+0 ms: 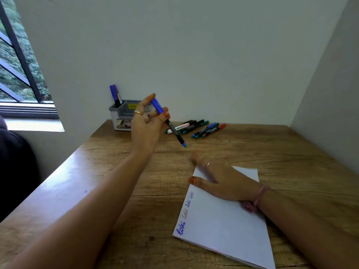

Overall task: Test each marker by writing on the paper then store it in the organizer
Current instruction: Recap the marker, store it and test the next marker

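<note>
organizer point(124, 115) at table's point(252, 144) back left, loose markers point(196, 128) right of it, paper point(225, 220) nearer

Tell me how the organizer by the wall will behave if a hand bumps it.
The organizer looks like thin plastic, so probably light and apt to slide on the smooth wooden table. The tall markers standing in its left compartment may make it slightly top-heavy, though its broad base should resist tipping.

blue-capped marker point(168, 122) showing black barrel | organizer point(124, 115) beside it showing grey, white base, yellow label | paper point(225, 216) showing white, blue writing | table point(252, 144) showing brown woodgrain
</note>
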Tool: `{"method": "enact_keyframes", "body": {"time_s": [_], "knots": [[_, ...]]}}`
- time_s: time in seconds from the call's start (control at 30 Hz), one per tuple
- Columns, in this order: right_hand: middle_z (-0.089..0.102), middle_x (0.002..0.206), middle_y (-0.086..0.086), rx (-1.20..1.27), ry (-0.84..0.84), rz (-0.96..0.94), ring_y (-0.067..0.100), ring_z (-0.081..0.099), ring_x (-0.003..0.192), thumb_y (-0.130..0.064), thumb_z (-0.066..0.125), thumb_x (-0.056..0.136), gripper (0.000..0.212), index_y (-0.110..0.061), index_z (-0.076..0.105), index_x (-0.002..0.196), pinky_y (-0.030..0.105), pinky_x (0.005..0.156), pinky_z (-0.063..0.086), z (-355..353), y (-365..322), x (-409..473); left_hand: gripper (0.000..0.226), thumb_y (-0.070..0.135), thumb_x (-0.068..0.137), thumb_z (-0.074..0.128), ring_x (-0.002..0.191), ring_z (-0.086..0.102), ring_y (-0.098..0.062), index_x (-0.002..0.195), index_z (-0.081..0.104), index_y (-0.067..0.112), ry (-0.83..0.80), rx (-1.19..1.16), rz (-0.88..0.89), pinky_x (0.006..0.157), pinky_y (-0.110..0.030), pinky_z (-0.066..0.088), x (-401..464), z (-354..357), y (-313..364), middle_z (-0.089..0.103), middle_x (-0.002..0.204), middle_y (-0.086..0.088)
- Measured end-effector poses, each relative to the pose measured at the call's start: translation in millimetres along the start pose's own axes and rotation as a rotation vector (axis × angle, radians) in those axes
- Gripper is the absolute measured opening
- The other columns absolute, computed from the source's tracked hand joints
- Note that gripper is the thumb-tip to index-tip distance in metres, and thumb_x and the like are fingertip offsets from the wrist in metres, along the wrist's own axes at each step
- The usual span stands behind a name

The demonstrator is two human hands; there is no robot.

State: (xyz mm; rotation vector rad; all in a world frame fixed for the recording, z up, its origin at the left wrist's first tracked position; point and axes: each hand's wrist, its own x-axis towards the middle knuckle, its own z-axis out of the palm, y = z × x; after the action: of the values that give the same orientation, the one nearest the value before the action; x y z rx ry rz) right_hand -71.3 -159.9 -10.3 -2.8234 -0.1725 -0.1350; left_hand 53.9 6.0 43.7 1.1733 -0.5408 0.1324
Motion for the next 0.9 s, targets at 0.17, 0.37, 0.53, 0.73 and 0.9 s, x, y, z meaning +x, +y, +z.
{"method": "enact_keyframes", "body": {"time_s": [0.17,0.37,0.53,0.73,0.9], "knots": [[-0.004,0.158,-0.007,-0.127,-0.154,0.003,-0.002,-0.009,0.138,-0.057,0.02,0.095,0.067,-0.024,0.0,0.149,0.036,0.118,-0.005,3,-1,1,0.052,0.007,0.086,0.063,0.087,0.064,-0.007,0.131,0.048,0.029,0.069,0.262,0.161,0.079,-0.028,0.056,11,-18,0,0.058,0.1,0.005],[-0.007,0.157,-0.009,-0.129,-0.161,0.001,0.0,-0.01,0.141,-0.07,0.005,0.079,0.083,-0.025,-0.003,0.149,0.028,0.113,-0.01,1,-4,0,0.051,0.002,0.084,0.065,0.084,0.067,-0.009,0.122,0.053,0.033,0.244,0.195,0.205,0.077,-0.029,0.057,43,-41,7,0.064,0.107,-0.014],[-0.008,0.155,-0.016,-0.116,-0.162,-0.002,-0.004,-0.012,0.14,-0.072,0.002,0.076,0.086,-0.028,-0.003,0.149,0.027,0.113,-0.011,-2,-6,-1,0.049,-0.003,0.083,0.064,0.09,0.066,-0.017,0.125,0.054,0.02,0.315,0.136,0.209,0.086,-0.043,0.054,89,-64,29,0.063,0.101,-0.009],[-0.014,0.15,-0.023,-0.11,-0.188,0.026,-0.008,-0.017,0.137,-0.077,-0.001,0.071,0.089,-0.032,-0.006,0.147,0.026,0.114,-0.01,-3,-7,3,0.048,-0.002,0.083,0.063,0.089,0.066,-0.015,0.125,0.053,0.019,0.387,0.246,0.262,0.083,-0.036,0.056,134,-95,32,0.062,0.106,-0.009],[-0.019,0.147,-0.025,-0.129,-0.203,0.035,-0.009,-0.02,0.135,-0.08,-0.006,0.063,0.094,-0.035,-0.01,0.145,0.024,0.11,-0.013,-3,-8,8,0.046,0.0,0.083,0.064,0.091,0.065,-0.018,0.124,0.054,0.019,0.448,0.337,0.259,0.082,-0.034,0.056,154,-115,17,0.062,0.106,-0.006]]}}
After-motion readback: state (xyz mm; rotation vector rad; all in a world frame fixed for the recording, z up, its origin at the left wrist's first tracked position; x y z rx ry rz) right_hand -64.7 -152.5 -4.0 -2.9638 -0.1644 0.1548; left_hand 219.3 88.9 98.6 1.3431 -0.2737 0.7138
